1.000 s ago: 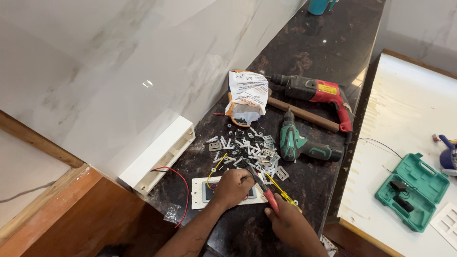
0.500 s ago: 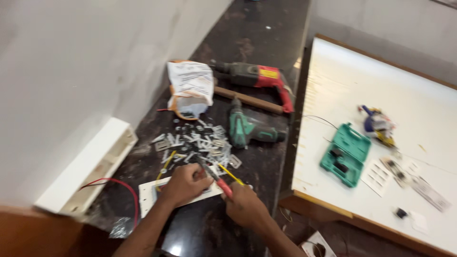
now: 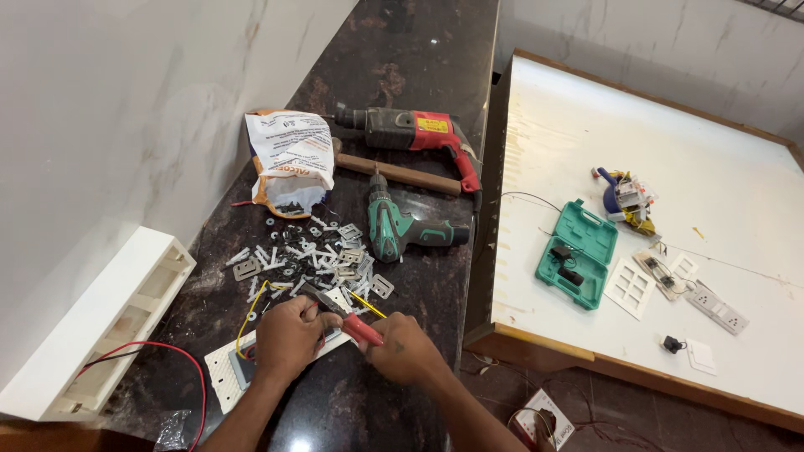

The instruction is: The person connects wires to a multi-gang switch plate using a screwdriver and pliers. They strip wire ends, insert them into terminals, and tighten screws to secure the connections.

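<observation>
Holding a white switch plate down on the dark stone counter, our left hand is curled over its upper end, fingers bent and pressing. Our right hand is closed around the red handles of the pliers, whose metal nose points toward the left hand, near a yellow wire. We judge the plate light, stiff and a little brittle, so it is better taken by its edges; the pliers are hard and grip well at the coated handles. The wires are thin and bend easily.

Just above the hands lies a loose heap of small metal brackets and screws. A torn paper bag stands open behind them, and we cannot tell what remains inside. On the white board to the right, 1 green plastic case lies open with small dark parts in it. A white box frame leans at the wall, with a red wire passing near it.
</observation>
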